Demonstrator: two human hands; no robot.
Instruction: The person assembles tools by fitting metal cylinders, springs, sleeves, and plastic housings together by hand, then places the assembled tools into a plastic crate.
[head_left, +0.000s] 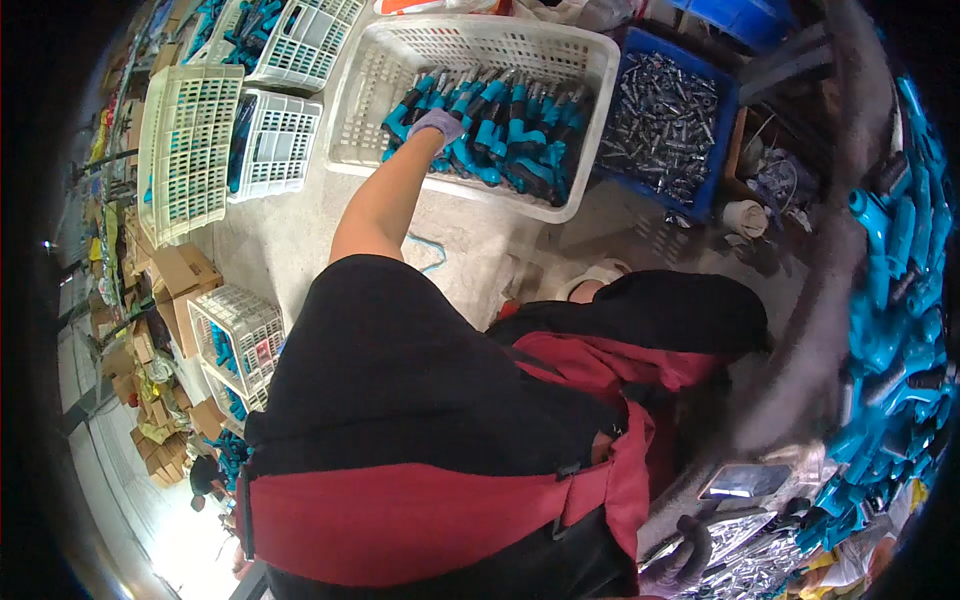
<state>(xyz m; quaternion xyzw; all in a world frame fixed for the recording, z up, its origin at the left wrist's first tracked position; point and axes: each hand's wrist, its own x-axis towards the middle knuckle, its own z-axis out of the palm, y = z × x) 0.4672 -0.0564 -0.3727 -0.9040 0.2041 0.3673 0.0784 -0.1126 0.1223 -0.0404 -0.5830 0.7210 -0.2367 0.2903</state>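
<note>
My left hand [437, 126], in a pale purple glove, reaches into a large white plastic basket [345, 125]. Its fingers close on a teal-and-black power tool [402, 110] at the left end of the pile; the fingertips are partly hidden. Several similar power tools [520, 125] lie side by side in that basket, their metal tips toward the far side. At the lower right, my right hand [682, 562], in a darker-looking glove, is beside a heap of silver metal parts [745, 550]. Its fingers are curved but apart, with nothing visible between them.
A blue crate [722, 150] of metal parts stands right of the basket. Stacked white crates [275, 140] are at the left. A blurred dark bar [800, 340] crosses the right side, before a teal housing pile [900, 330]. A phone-like object [745, 481] lies near my right hand.
</note>
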